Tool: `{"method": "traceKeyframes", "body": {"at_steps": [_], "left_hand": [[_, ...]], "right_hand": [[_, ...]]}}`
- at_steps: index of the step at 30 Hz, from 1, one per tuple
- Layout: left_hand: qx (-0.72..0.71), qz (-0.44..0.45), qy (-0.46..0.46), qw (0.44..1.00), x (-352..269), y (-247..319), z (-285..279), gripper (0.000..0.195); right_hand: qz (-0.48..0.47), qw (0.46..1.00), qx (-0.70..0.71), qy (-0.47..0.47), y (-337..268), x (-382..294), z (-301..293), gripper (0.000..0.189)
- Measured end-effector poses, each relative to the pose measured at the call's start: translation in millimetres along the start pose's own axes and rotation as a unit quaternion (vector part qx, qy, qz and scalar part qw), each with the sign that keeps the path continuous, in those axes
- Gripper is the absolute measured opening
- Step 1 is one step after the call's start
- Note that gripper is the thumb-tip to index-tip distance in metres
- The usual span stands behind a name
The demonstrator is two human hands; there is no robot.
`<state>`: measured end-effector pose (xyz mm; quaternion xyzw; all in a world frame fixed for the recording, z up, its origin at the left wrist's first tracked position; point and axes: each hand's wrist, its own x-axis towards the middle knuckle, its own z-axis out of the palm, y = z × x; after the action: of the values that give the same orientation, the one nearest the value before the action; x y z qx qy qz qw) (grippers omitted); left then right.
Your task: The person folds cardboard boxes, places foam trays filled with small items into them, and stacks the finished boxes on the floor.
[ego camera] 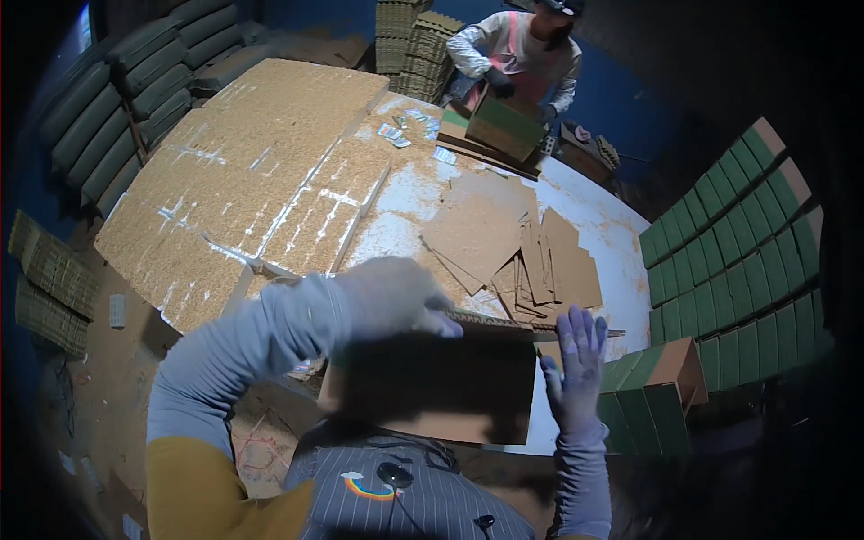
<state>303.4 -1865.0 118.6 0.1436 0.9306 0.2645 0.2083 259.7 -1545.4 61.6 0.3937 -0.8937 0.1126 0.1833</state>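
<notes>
A stack of flat cardboard sheets [499,320] stands edge-up across the table's near side, behind a green and brown cardboard box [432,391] with a dark, shadowed face. My gloved left hand [398,297] is at the top edge of the sheets, its fingers curled over them; blur hides how firmly they close. My gloved right hand [579,361] is upright at the right end of the sheets, fingers extended and touching or very near their edge. Flat brown cardboard pieces [560,263] lie overlapping on the white table [617,260] beyond my hands.
Trays filled with tan granules [270,135] cover the table's left part. A co-worker [526,61] handles a green and brown box [506,128] at the far side. Green boxes [736,250] are stacked at right, with more boxes [648,398] near my right hand. Filled sacks [94,128] stand at left.
</notes>
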Motion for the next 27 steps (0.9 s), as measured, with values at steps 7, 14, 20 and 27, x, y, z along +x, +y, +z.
{"method": "traceKeyframes", "body": {"at_steps": [7,14,20,27], "left_hand": [[-0.2,-0.001,-0.02,0.98,8.4,-31.5,-30.5,0.059],[0.028,0.073,0.232,0.97,-22.7,40.3,11.5,0.063],[0.372,0.219,0.344,0.834,78.3,2.5,125.4,0.074],[0.36,-0.069,0.509,0.779,67.0,0.0,104.4,0.062]], "right_hand": [[-0.102,0.961,0.02,0.257,18.8,-28.7,44.6,0.028],[-0.335,0.91,0.211,-0.119,8.2,44.8,-20.3,0.029],[-0.322,0.855,0.194,-0.357,-11.1,-4.6,55.0,0.028],[0.062,0.844,0.475,-0.24,87.2,-54.9,-6.9,0.057]]}}
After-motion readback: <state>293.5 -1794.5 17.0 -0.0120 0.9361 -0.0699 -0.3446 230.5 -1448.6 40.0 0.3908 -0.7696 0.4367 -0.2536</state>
